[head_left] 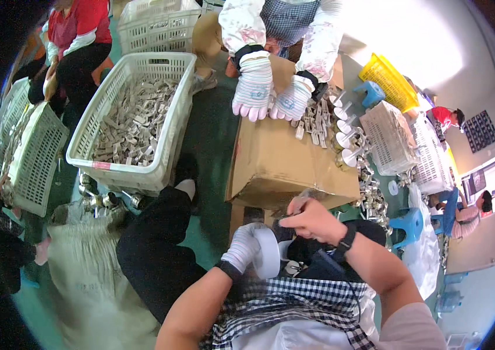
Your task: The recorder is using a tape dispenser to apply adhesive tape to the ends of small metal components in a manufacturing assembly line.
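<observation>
My left hand [243, 249], in a striped knit glove with a dark wristband, is closed around a white round piece [267, 253] held above my lap. Its kind is not clear from here. My right hand [313, 221] is bare, with a black band on the wrist, just right of the white piece. Its fingers are pinched together near a dark, blurred object, and what they grip cannot be made out. Both hands are at the near edge of a cardboard box [285, 160]. Across it, a co-worker's gloved hands [254, 90] rest on the box top, beside several small metal parts [316, 125].
White-capped metal pieces [349, 140] line the box's right side. A white crate [169, 131] full of flat metal parts stands at left, a woven sack [93, 271] in front of it. Blue stools [409, 226], a yellow crate [388, 81] and other workers are farther off.
</observation>
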`<act>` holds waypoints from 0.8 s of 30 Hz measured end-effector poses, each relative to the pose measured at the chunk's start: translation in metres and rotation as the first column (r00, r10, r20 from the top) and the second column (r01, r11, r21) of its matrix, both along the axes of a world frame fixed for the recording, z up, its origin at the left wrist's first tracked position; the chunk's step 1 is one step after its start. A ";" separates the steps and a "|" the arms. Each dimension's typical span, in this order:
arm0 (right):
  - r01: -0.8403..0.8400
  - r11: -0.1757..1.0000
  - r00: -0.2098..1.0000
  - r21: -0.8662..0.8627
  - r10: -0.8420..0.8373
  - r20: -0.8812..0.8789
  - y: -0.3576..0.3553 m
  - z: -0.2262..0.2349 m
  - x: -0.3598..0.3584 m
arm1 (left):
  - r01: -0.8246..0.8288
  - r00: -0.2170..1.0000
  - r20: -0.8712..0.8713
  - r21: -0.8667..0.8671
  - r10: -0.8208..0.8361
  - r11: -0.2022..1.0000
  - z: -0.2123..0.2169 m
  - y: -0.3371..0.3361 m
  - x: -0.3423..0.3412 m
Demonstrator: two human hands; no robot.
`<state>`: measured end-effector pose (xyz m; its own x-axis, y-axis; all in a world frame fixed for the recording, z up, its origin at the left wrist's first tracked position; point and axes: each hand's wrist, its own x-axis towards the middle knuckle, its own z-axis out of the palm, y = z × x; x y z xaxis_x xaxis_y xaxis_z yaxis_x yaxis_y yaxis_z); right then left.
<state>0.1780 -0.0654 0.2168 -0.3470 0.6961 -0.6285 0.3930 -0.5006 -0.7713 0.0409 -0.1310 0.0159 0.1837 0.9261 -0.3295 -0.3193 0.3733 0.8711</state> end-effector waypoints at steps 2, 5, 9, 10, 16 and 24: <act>-0.002 0.998 1.000 0.059 0.004 -0.025 0.005 0.020 0.013 | -0.019 0.956 0.290 -0.083 0.042 0.996 0.005 0.000 0.003; 0.082 0.986 0.990 0.146 -0.064 -0.123 0.014 0.048 0.029 | -0.045 0.888 0.436 -0.229 0.144 0.972 0.017 0.004 0.005; 0.100 0.966 0.988 0.237 -0.069 -0.135 0.026 0.070 0.041 | -0.021 0.977 0.206 -0.114 0.045 0.993 0.027 0.009 0.004; 0.120 0.946 0.985 0.300 -0.077 -0.152 0.029 0.068 0.043 | 0.015 0.913 0.397 -0.263 0.094 0.965 0.037 0.011 0.001; 0.252 0.910 0.951 0.330 -0.170 -0.258 0.039 0.039 0.049 | 0.086 0.994 0.066 -0.035 -0.083 0.996 0.074 0.006 0.000; 0.532 0.669 0.820 0.520 -0.254 -0.513 0.045 0.038 0.027 | -0.086 0.989 0.138 0.191 0.060 0.978 0.144 0.083 -0.027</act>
<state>0.2047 -0.0202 0.2553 -0.0468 0.9928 0.1100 -0.1065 0.1046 -0.9888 0.0137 -0.0477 0.1600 0.1422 0.9827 -0.1183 -0.4552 0.1710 0.8738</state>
